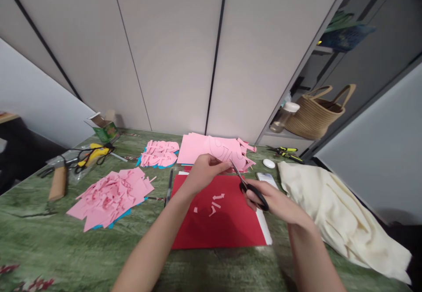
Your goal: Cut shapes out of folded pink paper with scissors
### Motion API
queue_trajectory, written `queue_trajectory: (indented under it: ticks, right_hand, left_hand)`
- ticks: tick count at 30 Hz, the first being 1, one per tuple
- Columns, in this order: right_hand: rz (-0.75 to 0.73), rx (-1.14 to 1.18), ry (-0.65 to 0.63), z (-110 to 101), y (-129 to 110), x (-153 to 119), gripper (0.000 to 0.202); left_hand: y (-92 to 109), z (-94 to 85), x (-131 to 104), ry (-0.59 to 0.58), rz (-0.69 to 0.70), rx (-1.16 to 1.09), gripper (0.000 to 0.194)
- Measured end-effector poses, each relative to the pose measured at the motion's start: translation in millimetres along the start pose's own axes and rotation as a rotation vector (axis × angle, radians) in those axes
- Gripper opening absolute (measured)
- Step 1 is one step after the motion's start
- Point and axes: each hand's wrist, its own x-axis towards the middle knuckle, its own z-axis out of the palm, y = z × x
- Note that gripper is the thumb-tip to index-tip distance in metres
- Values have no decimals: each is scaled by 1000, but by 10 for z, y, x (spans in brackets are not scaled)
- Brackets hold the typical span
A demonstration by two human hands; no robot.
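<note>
Pinched in my left hand [208, 171] is a piece of pink paper [227, 152] with curved letter-like outlines drawn on it. My right hand [268, 197] grips black-handled scissors [239, 175], their blades pointing up-left at the paper's lower edge near my left fingertips. Whether the blades are apart is too small to tell. Below both hands lies a red sheet [224, 228] over white paper, with several small pink scraps [216, 205] on it. Behind the held piece rests a stack of pink sheets [191, 147].
Left on the green table are a heap of pink scraps [112, 197], cut pink shapes [160, 153], a pen [169, 184] and tools [94, 153]. To the right lie a phone [266, 178], a white mouse [268, 164], pliers [286, 151] and cream cloth [332, 208].
</note>
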Motion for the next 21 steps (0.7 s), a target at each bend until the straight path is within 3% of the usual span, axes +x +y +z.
queue_trajectory:
  ticks: [21]
  right_hand:
    - [26,51,16,30,-17,30,35]
  left_hand:
    - [-8,16,9,40,6,-33,25]
